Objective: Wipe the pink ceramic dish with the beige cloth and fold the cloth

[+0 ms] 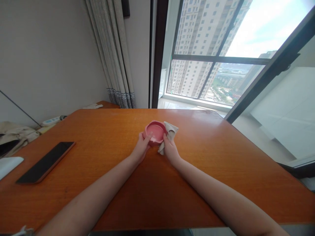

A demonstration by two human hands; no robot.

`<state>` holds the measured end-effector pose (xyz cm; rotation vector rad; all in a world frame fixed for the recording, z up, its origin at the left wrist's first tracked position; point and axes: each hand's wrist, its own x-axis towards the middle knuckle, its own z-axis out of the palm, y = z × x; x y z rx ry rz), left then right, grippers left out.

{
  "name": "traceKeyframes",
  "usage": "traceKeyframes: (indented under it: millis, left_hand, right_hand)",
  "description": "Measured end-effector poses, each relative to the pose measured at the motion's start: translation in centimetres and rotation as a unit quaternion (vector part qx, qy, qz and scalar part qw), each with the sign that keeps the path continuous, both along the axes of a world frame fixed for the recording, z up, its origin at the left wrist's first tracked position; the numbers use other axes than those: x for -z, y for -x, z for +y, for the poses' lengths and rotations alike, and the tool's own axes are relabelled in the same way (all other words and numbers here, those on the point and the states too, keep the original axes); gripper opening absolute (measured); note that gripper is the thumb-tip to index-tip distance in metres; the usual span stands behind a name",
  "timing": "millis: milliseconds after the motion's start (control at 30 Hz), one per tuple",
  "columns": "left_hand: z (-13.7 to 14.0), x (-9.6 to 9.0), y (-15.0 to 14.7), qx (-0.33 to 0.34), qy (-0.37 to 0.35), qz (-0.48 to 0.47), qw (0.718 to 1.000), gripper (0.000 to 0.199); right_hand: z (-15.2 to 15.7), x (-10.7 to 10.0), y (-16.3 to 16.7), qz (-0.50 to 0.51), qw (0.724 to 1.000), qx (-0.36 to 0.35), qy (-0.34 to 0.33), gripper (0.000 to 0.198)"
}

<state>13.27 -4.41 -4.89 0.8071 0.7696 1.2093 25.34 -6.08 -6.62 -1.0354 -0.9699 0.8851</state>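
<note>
A small pink bowl is held above the middle of the wooden table, its hollow side tilted toward me. My left hand is closed on its left edge, with the thumb over the rim and the other fingers underneath. On the opposite side my right hand is closed around a light grey cloth, pressing it to the bowl's right rim. Part of the cloth sticks up past the fingers and another corner hangs below the bowl. The fingertips of my right hand are hidden behind the cloth and bowl.
On the wooden table, a dark phone-like slab with an orange edge lies at the left. A white object sits at the left edge. Beyond are a grey curtain, a white remote-like device and a large window.
</note>
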Motion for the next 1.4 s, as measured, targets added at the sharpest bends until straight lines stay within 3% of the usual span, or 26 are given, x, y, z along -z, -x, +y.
traceKeyframes:
  millis: [133, 267, 400, 533, 667, 767, 833, 933, 1033, 1133, 1200, 1300, 1400]
  left_hand:
    - [0.9, -0.3, 1.2, 0.060, 0.034, 0.082, 0.994, 0.073]
    - [1.5, -0.3, 1.4, -0.008, 0.022, 0.124, 0.992, 0.079]
    - [0.9, -0.4, 0.7, -0.031, 0.000, 0.026, 0.999, 0.080]
    - [0.7, -0.6, 0.9, 0.026, -0.004, 0.072, 0.997, 0.097]
    - [1.3, -0.3, 1.3, 0.064, 0.027, 0.091, 0.993, 0.067]
    - [1.1, -0.2, 0.9, -0.009, 0.018, 0.069, 0.997, 0.048]
    - [0.6, -0.2, 0.5, -0.046, 0.021, 0.031, 0.998, 0.056]
    - [0.0, -0.2, 0.2, -0.015, 0.008, 0.011, 1.000, 0.076]
    - [0.1, -0.4, 0.6, 0.050, 0.027, 0.046, 0.997, 0.067]
    - [0.5, -0.4, 1.1, 0.084, 0.046, 0.059, 0.994, 0.056]
    - [0.7, -0.2, 1.1, 0.065, 0.050, 0.066, 0.994, 0.047]
    - [0.4, 0.1, 0.4, -0.018, 0.052, 0.040, 0.998, 0.040]
    - [-0.4, 0.1, -0.5, -0.059, 0.022, -0.007, 0.998, 0.053]
  right_hand:
    - [0.9, -1.4, -2.6, -0.035, 0.998, -0.037, -0.040, 0.049]
    - [0.6, -1.7, -2.1, -0.028, 0.995, -0.095, 0.005, 0.047]
    - [-0.4, -0.8, 0.1, -0.010, 0.998, -0.052, 0.017, 0.057]
    - [0.0, -0.4, -0.6, -0.024, 0.999, -0.017, -0.031, 0.054]
    - [0.7, -0.4, -1.9, -0.056, 0.996, -0.062, -0.035, 0.048]
    - [0.1, -0.2, -0.6, -0.056, 0.996, -0.058, -0.021, 0.052]
    - [-0.6, -0.1, 0.7, -0.067, 0.996, -0.053, -0.025, 0.057]
    - [-1.3, -0.2, 1.5, -0.072, 0.997, -0.012, -0.037, 0.061]
    - [-0.6, -0.5, 0.0, -0.045, 0.998, 0.002, -0.047, 0.055]
    - [0.5, -0.8, -1.6, -0.057, 0.996, -0.048, -0.054, 0.047]
    - [0.7, -0.7, -1.6, -0.061, 0.996, -0.063, -0.028, 0.047]
    - [-0.1, -0.2, 0.0, -0.041, 0.998, -0.043, 0.016, 0.054]
    - [-1.4, 0.3, 1.8, -0.032, 0.999, 0.000, 0.013, 0.056]
